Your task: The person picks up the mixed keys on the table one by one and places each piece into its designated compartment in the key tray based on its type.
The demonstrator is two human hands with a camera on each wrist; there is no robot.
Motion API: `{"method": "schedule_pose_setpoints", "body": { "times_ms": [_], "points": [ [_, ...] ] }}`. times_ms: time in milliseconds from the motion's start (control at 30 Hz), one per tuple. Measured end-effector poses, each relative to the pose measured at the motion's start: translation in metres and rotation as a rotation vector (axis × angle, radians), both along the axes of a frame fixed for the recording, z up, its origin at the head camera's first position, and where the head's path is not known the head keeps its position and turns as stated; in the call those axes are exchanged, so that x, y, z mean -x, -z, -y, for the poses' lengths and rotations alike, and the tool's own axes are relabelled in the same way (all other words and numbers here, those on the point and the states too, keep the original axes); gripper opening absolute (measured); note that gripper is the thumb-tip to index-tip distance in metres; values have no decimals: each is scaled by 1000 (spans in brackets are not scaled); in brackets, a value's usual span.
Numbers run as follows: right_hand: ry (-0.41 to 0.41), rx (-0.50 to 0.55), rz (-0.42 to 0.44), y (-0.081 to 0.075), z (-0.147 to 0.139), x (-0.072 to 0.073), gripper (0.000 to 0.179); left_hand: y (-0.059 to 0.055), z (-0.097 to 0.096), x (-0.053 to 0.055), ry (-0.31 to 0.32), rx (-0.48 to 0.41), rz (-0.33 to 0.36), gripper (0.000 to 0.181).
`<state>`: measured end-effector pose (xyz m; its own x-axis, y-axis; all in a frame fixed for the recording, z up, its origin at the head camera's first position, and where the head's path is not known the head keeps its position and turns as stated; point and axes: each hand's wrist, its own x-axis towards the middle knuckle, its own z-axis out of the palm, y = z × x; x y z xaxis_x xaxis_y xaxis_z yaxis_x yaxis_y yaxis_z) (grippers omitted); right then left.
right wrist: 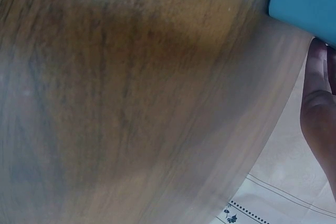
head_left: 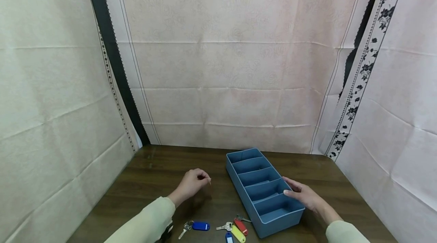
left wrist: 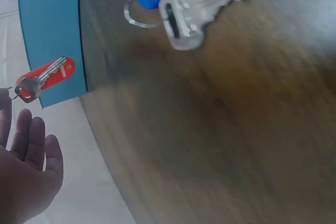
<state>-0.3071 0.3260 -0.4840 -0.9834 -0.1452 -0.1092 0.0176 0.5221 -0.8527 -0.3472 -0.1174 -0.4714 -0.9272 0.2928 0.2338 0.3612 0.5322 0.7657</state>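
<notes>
My left hand pinches the ring of a key with a red tag, raised above the table left of a blue divided box. In the left wrist view the other fingers are loosely spread and the red tag hangs in front of the box wall. On the box's right side, my right hand holds the wall, thumb over the rim and fingers along the outside. The right wrist view shows only part of that hand by the box corner. The box's visible compartments hold nothing.
Near the table's front lies a key with a blue tag. Beside the box's near left corner are keys with a red tag, a yellow tag and another blue tag. Patterned cloth surrounds the wooden table.
</notes>
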Motion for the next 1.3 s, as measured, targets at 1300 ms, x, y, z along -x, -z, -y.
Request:
{"method": "schedule_pose_setpoints", "body": {
  "times_ms": [1300],
  "points": [
    [-171, 67, -35, -12, -2, -5, 67, -42, -44, 12, 65, -93, -96, 7]
  ]
}}
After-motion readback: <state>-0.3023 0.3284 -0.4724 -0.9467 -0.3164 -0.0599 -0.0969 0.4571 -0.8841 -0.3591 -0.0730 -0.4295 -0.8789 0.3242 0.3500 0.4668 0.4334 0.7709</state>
